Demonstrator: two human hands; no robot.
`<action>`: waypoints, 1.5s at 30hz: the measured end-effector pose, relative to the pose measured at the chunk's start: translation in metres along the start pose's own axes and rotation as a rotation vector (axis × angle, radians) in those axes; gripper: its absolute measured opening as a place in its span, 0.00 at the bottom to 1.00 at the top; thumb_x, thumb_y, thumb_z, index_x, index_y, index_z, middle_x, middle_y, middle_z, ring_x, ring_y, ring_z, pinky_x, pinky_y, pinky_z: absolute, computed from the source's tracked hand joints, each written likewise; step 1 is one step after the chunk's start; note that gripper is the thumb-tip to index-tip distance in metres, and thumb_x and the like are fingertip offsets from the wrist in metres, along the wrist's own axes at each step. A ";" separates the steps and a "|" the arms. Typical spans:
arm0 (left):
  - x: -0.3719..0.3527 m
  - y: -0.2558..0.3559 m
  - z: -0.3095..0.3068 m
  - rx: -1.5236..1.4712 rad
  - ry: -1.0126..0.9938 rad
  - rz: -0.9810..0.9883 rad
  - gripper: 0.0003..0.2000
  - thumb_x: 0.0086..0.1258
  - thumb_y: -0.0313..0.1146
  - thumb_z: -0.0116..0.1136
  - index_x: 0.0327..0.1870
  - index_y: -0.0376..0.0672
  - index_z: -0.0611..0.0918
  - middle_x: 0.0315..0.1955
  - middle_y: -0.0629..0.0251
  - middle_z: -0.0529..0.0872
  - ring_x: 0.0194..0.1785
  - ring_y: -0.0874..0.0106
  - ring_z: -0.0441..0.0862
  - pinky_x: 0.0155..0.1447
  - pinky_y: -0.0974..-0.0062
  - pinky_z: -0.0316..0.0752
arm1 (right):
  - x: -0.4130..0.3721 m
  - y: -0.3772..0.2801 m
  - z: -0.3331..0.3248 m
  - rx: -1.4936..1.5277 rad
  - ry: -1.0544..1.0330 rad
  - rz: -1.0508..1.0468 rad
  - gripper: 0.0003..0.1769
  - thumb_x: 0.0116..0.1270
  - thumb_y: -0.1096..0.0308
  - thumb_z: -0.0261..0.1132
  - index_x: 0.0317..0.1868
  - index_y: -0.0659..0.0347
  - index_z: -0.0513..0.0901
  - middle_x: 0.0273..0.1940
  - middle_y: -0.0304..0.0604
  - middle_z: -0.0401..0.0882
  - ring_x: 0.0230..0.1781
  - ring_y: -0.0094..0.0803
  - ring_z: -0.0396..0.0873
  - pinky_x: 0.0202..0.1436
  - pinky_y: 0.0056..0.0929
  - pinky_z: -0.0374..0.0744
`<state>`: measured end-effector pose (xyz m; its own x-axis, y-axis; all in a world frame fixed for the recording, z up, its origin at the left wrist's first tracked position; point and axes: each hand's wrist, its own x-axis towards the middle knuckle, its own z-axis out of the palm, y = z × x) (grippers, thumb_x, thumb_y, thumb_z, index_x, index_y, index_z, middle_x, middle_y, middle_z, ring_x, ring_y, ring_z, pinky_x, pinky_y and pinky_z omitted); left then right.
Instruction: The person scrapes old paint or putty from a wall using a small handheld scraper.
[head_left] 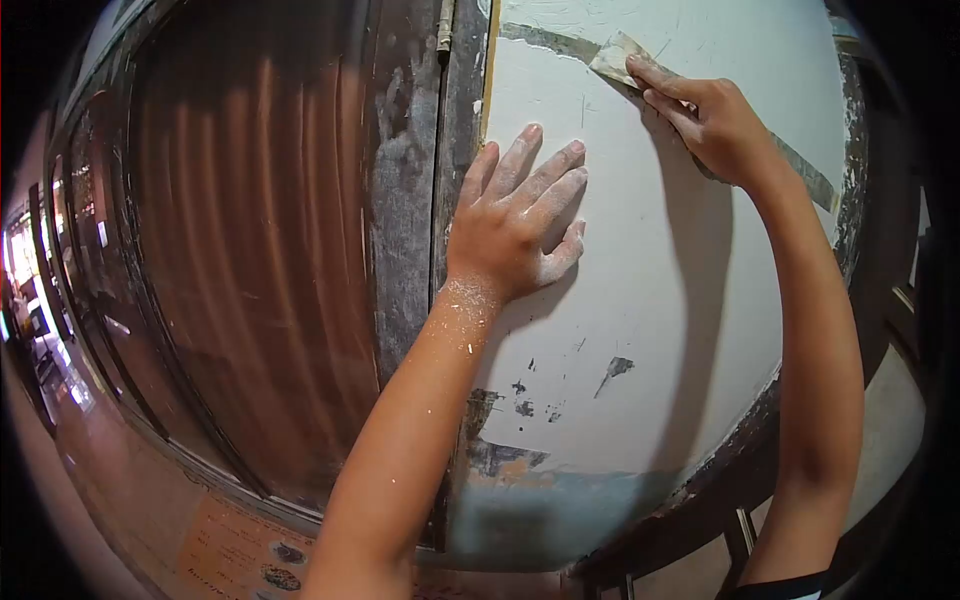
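Observation:
My left hand (520, 215) lies with spread fingers against the white wall panel (640, 270), its fingers and wrist dusted with white powder. Up at the right, my right hand (705, 120) grips a flat scraper (620, 62) whose whitish, coated blade rests on the panel. The blade touches a grey strip (552, 40) that slants down across the panel from upper left to right. Part of the scraper is hidden by my right fingers.
A dark wooden frame (410, 180) with a hinge (445, 28) borders the panel on the left, beside a brown curtained pane (250, 250). Grey patches (615, 372) and a bluish band (560, 510) mark the lower panel. Dark trim (850, 170) edges the right side.

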<state>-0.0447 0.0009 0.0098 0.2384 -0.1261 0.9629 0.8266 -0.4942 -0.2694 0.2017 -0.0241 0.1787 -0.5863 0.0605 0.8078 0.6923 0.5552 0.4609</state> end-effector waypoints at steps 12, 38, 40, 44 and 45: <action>0.001 -0.001 0.001 0.008 0.008 0.002 0.22 0.66 0.44 0.71 0.62 0.57 0.87 0.76 0.78 0.81 0.84 0.60 0.68 0.86 0.47 0.58 | 0.008 -0.023 -0.003 -0.017 -0.076 0.163 0.20 0.79 0.66 0.66 0.68 0.48 0.87 0.56 0.54 0.89 0.46 0.59 0.89 0.57 0.42 0.84; 0.000 0.001 0.001 -0.007 0.011 0.000 0.23 0.65 0.44 0.71 0.62 0.57 0.87 0.76 0.78 0.81 0.84 0.60 0.68 0.86 0.47 0.57 | 0.019 -0.021 0.007 -0.037 -0.067 0.098 0.18 0.79 0.68 0.65 0.66 0.50 0.89 0.39 0.61 0.88 0.31 0.53 0.85 0.43 0.47 0.82; 0.000 0.001 0.003 -0.013 0.013 -0.003 0.23 0.65 0.44 0.71 0.62 0.56 0.87 0.76 0.78 0.81 0.84 0.60 0.68 0.86 0.46 0.58 | 0.020 -0.019 0.007 -0.050 -0.017 -0.017 0.19 0.79 0.67 0.66 0.67 0.48 0.88 0.37 0.62 0.87 0.32 0.56 0.85 0.44 0.49 0.82; -0.001 -0.001 0.002 -0.006 0.018 0.001 0.23 0.65 0.44 0.71 0.63 0.57 0.86 0.76 0.78 0.80 0.85 0.60 0.67 0.86 0.46 0.58 | 0.022 -0.025 0.007 -0.068 -0.036 0.029 0.18 0.78 0.67 0.66 0.65 0.49 0.89 0.39 0.61 0.88 0.33 0.58 0.85 0.46 0.50 0.82; 0.000 0.000 0.002 -0.005 0.011 0.000 0.23 0.65 0.44 0.71 0.63 0.57 0.86 0.76 0.78 0.80 0.85 0.60 0.67 0.86 0.46 0.58 | 0.021 -0.024 0.007 -0.062 -0.032 0.028 0.18 0.78 0.66 0.66 0.66 0.49 0.89 0.41 0.61 0.88 0.34 0.58 0.85 0.47 0.50 0.82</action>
<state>-0.0440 0.0032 0.0095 0.2329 -0.1353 0.9630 0.8240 -0.4984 -0.2693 0.1693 -0.0307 0.1821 -0.5789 0.1027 0.8089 0.7328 0.5005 0.4609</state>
